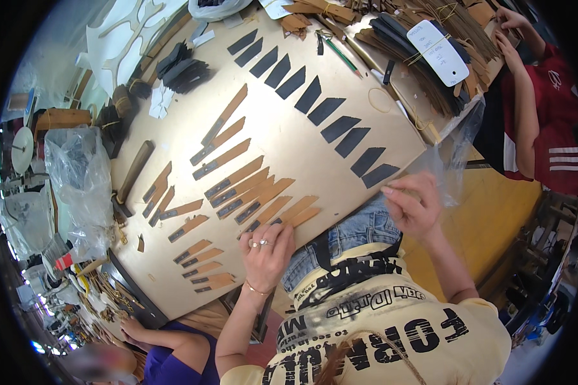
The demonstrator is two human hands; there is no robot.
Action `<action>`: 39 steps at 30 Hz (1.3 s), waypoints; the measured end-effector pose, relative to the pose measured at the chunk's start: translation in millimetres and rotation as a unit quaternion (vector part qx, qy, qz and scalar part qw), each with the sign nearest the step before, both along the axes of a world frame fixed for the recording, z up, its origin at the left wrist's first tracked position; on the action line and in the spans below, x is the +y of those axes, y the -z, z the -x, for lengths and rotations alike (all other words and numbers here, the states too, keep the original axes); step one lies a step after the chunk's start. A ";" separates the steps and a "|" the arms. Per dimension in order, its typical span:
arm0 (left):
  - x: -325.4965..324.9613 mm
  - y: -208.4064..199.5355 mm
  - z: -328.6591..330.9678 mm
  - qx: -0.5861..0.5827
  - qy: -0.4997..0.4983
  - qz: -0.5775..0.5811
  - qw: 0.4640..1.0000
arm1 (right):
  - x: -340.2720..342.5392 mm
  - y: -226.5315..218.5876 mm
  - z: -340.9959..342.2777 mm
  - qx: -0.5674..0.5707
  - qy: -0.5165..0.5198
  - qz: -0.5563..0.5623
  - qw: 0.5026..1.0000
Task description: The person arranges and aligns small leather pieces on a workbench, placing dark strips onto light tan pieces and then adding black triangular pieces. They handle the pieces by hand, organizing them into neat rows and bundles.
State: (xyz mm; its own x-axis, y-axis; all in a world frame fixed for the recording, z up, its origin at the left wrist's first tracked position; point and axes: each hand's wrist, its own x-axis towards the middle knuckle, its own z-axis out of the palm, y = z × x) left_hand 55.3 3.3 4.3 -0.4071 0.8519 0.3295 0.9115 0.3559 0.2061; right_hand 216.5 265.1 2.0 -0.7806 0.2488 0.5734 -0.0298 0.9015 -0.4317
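My left hand [268,251], with rings on it, lies at the table's near edge. Its fingers are bent together over the dark ends of several tan leather strips [289,215]; what they grip, if anything, is hidden. Over the right front edge, my right hand [419,204] is raised in a pinch close to the last black leather piece [379,175]; anything between the fingertips is too small to make out. More black slanted pieces [308,95] run in a row toward the far side. Tan strips with dark patches [221,158] lie in groups across the middle and left.
A hammer [135,173] lies at the table's left. Black leather bundles [185,70] and a green pencil [343,56] lie farther back. Banded stacks with a white tag [438,52] stand far right. One co-worker in red [555,122] is at right, another in purple [180,356] at lower left.
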 end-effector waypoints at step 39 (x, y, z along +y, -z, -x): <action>155.8 0.4 83.0 -0.641 -0.264 -0.190 0.695 | 74.9 -24.4 192.9 -0.311 -0.051 0.402 0.860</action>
